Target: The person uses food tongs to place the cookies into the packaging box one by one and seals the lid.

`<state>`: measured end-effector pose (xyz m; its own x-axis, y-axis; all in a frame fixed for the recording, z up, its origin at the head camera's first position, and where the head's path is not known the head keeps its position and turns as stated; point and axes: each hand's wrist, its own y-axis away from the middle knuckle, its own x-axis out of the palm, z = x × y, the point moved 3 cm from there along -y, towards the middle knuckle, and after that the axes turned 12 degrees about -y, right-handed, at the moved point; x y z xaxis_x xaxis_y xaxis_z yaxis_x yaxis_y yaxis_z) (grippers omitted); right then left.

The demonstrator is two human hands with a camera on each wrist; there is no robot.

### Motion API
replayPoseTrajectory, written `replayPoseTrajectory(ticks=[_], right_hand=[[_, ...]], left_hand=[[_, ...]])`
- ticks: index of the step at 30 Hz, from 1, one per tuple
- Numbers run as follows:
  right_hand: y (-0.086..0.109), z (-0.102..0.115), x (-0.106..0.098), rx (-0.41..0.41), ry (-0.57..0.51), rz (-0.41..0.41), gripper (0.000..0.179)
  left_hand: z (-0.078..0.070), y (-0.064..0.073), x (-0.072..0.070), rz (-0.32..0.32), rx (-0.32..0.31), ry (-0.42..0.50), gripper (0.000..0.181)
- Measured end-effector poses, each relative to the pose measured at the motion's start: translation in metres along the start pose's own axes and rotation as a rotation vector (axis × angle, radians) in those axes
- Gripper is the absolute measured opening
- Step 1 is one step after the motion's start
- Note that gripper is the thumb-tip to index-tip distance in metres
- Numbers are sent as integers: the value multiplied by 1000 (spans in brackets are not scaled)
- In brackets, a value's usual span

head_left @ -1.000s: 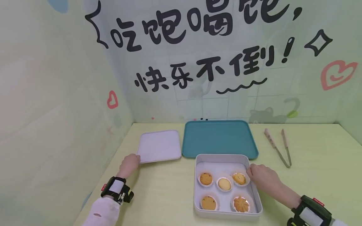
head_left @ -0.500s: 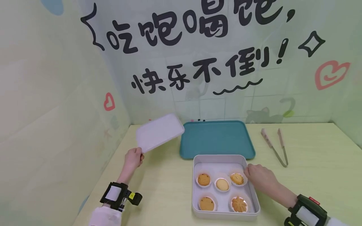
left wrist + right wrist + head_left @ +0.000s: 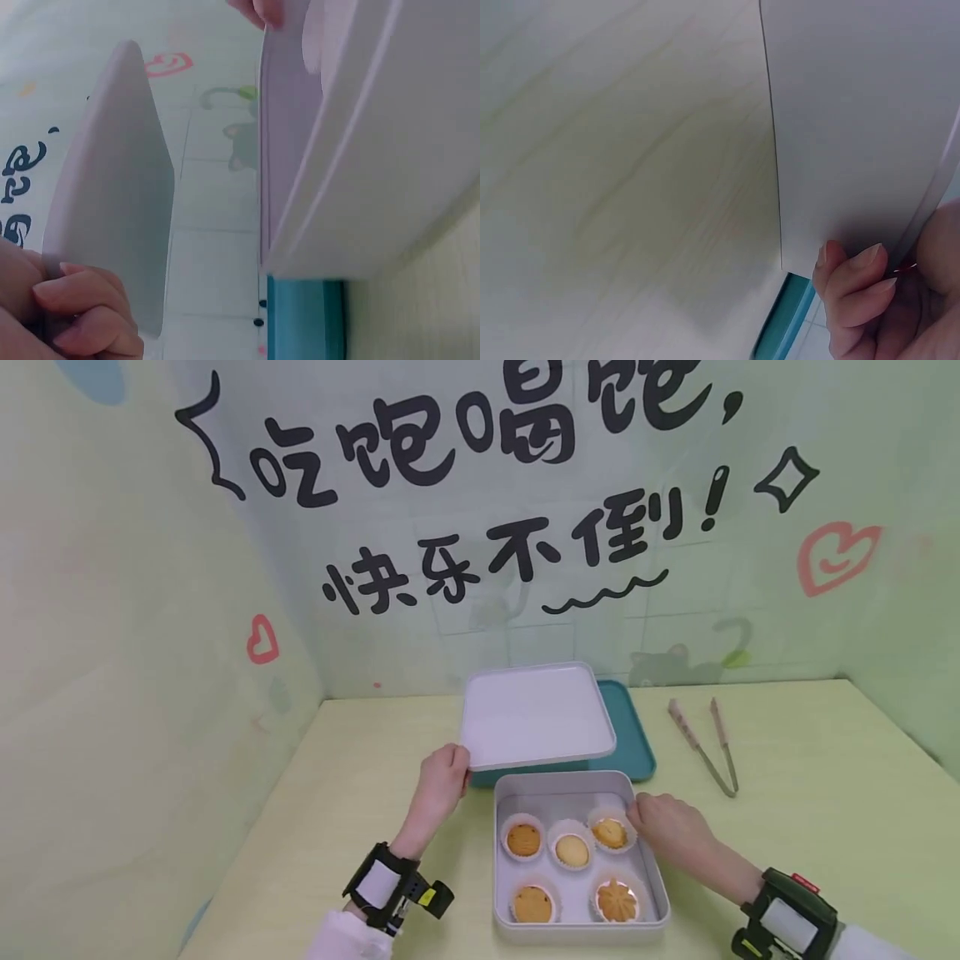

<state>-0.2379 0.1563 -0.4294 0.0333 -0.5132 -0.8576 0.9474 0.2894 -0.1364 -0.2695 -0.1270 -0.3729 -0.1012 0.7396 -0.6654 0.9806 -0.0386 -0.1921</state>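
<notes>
In the head view my left hand (image 3: 441,777) pinches the near left corner of a pale lilac lid (image 3: 536,714), raised over the teal tray and behind the box. The left wrist view shows this lid (image 3: 112,180) edge-on, apart from the box wall (image 3: 390,150). My right hand (image 3: 675,831) grips the right rim of the lilac box (image 3: 581,933) near its far corner. Its curled fingers (image 3: 855,289) lie against the outer wall in the right wrist view. Inside the box sit several cookies in paper cups, one a flower-shaped cookie (image 3: 618,902).
Behind the box lies the teal tray (image 3: 633,739), largely hidden by the lid. Tongs (image 3: 708,756) with pink handles lie spread on the right of the pale wooden table (image 3: 787,810). A printed backdrop (image 3: 420,643) stands behind the table, with side panels left and right.
My left hand has lifted the lid off the table at the left and carried it right, over the teal tray. The right hand keeps its hold on the box rim. The head view has shifted slightly.
</notes>
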Motion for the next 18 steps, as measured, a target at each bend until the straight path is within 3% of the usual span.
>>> replayPoseTrajectory(ticks=[6,10,13,18], right_hand=[[0,1,1,-13,-16,-28,9],[0,-3,-1,-32,-98,-31,32],[-4,-11,-12,23,-254,8,24],[-21,-23,-40,128,-607,-60,44]], left_hand=[[-17,12,22,18,62,-27,28],[-20,20,26,22,74,-39,28],[-19,24,27,32,65,-24,27],[-18,27,29,27,45,-13,26]])
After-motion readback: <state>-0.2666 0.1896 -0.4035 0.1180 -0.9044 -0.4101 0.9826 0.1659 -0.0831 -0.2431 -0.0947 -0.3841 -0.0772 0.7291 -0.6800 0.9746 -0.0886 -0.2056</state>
